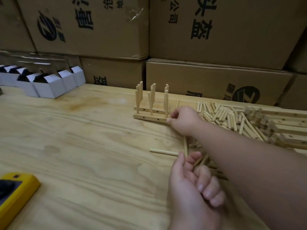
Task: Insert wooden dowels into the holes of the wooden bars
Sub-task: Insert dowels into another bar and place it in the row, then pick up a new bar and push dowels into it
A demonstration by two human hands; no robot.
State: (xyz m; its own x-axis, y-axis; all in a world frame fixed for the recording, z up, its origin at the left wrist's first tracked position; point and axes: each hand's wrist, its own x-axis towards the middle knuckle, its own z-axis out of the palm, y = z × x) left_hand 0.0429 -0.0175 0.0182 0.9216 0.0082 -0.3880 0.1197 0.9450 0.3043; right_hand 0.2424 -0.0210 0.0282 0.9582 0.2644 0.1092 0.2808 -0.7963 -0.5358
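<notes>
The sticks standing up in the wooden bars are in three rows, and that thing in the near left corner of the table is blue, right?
Not quite. The thing in the near left corner of the table is yellow, not blue, as the head view shows. The sticks do stand up in three rows in the wooden bars.

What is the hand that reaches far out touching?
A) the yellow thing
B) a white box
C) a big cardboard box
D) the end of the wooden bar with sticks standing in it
D: the right hand has its fingertips on the near end of the wooden bar that has upright sticks in it.
</notes>
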